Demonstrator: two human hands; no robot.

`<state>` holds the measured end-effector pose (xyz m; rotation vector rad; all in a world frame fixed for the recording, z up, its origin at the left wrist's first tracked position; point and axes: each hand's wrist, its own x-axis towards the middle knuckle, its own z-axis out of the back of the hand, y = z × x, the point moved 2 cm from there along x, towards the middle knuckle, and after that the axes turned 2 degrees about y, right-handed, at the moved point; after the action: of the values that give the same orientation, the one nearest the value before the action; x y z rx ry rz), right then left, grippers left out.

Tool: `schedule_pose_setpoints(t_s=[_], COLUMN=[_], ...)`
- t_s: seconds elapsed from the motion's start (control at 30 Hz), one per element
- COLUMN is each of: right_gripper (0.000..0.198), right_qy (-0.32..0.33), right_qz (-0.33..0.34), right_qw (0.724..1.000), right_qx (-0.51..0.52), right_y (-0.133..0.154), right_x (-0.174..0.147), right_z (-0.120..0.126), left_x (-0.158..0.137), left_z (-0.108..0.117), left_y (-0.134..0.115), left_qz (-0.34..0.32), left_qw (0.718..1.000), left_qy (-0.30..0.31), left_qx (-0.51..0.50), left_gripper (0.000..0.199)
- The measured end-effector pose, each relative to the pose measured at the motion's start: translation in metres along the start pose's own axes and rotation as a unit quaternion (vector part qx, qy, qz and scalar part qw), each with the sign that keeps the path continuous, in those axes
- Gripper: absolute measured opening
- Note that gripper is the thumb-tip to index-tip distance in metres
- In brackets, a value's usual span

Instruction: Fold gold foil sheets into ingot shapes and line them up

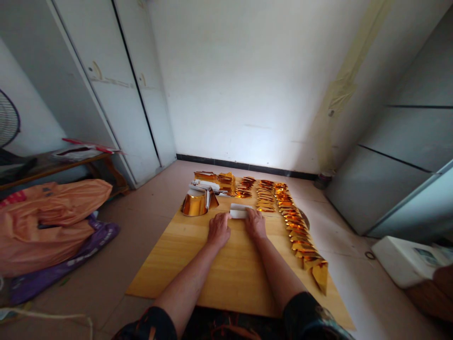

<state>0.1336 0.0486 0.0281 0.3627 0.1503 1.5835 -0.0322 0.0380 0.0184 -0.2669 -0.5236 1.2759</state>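
Note:
A small sheet of paper [239,211], pale side up with its long edge looking folded, lies near the far middle of the wooden board. At its left end, my left hand [219,228] grips it with curled fingers. My right hand [255,224] has closed over the right end. Left of it, a curved stack of gold foil paper [195,203] with white backs leans on the board. To the right runs a long row of folded gold foil pieces [299,229], and a shorter row of folded pieces [265,196] stands just beyond my right hand.
The low wooden board [177,264] rests on a tiled floor. Further gold foil bundles [226,182] line its far edge. Orange and purple bags [60,226] lie on the floor at left, beside a wooden bench [109,170]. A white box [403,259] sits at right, near a grey refrigerator [396,174].

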Motion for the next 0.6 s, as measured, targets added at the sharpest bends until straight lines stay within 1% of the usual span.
schedule_pose_setpoints(t_s=[0.1,0.27,0.4,0.5,0.6], right_gripper=[0.041,0.035,0.034,0.033,0.032], right_qy=[0.002,0.024,0.027,0.023,0.027], right_qz=[0.000,0.037,0.050,0.058,0.061], right_qw=[1.000,0.999,0.998,0.998,0.998], right_qx=[0.007,0.013,0.006,0.003,0.006], right_y=[-0.0028,-0.0027,-0.0010,-0.0007,-0.0015], right_x=[-0.0016,-0.0033,-0.0039,-0.0051,-0.0067], right_z=[-0.0014,-0.0044,-0.0049,-0.0038,-0.0033], left_x=[-0.0011,-0.0014,-0.0001,0.0003,0.0001], left_z=[0.0004,0.0007,-0.0019,-0.0045,-0.0068], left_y=[0.0005,0.0006,0.0018,0.0040,0.0061], left_qz=[-0.022,-0.052,-0.049,-0.038,-0.037], left_qw=[0.999,0.996,0.989,0.985,0.983], left_qy=[-0.011,-0.008,0.012,0.015,0.014], left_qx=[-0.022,-0.076,-0.140,-0.170,-0.179], left_gripper=[0.048,0.049,0.051,0.054,0.064])
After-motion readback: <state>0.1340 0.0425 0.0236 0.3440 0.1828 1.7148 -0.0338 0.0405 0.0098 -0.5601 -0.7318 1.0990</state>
